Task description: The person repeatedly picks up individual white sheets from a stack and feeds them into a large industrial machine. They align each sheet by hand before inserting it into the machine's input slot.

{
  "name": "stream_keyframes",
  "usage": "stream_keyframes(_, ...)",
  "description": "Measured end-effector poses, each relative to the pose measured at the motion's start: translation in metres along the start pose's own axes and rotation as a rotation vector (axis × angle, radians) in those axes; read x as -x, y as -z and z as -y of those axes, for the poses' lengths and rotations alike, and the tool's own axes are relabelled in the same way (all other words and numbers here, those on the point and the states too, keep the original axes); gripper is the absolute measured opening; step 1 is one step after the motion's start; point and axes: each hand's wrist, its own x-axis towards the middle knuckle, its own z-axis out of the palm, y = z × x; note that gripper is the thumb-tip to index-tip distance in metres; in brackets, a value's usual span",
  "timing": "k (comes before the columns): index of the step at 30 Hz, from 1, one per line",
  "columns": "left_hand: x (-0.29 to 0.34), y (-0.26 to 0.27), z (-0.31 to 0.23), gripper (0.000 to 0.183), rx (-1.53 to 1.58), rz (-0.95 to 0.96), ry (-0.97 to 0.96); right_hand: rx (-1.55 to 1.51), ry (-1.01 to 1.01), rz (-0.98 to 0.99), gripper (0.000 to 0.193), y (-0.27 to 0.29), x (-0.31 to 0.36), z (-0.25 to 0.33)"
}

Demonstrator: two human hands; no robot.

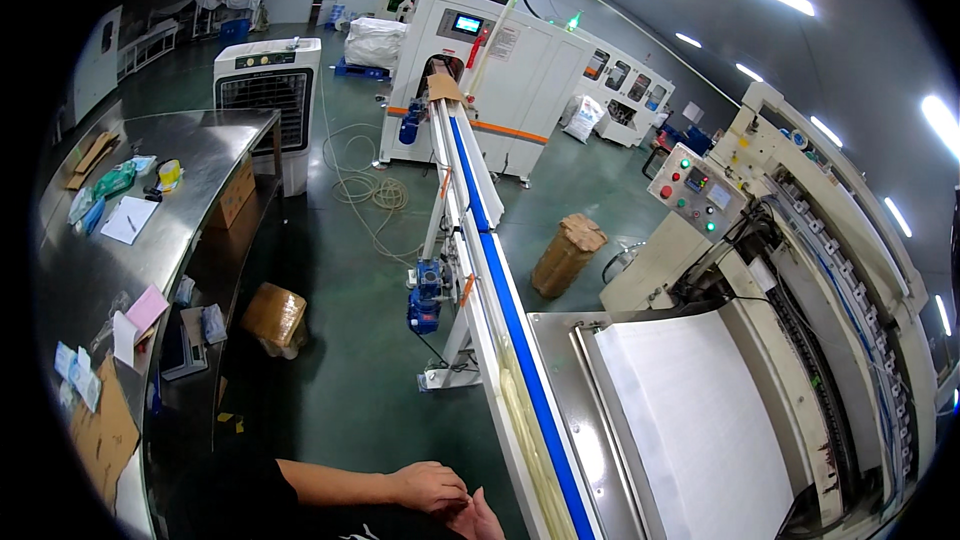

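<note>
My left hand [430, 487] is at the bottom of the view, its fingers curled inward and meeting my right hand. Whatever lies between the fingertips, if anything, is hidden. Beside it, my right hand [480, 520] shows a loosely cupped palm with the thumb raised, and part of it falls below the picture's edge. Both hands are just left of a long narrow conveyor with a blue belt [520, 335], apart from it. Clear, yellowish plastic film [517, 420] lies along the conveyor's near trough.
A steel table [215, 145] with papers and cardboard stands at left. Beyond the conveyor is a machine with a wide white sheet [690, 420] and a button panel [697, 192]. Wrapped cartons [275, 318] and a coiled hose [385, 195] lie on the floor. An air cooler [268, 90] stands behind.
</note>
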Motion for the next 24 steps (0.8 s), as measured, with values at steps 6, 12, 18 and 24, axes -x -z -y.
stream_keyframes(6, 0.001, -0.002, 0.002, 0.015, 0.025, -0.014, 0.009, -0.003, -0.024, -0.004, 0.066, -0.003, 0.002, 0.002)
stream_keyframes(12, 0.004, -0.002, 0.0, 0.013, 0.041, -0.004, 0.048, 0.055, -0.018, -0.001, 0.066, -0.006, 0.004, 0.002)
stream_keyframes(18, 0.001, -0.001, -0.004, 0.013, 0.11, 0.01, 0.09, 0.048, -0.018, 0.037, 0.065, -0.002, 0.005, -0.002)
stream_keyframes(24, 0.002, -0.003, -0.006, 0.016, 0.368, 0.058, 0.311, 0.017, -0.057, 0.097, 0.066, 0.014, 0.0, -0.008)
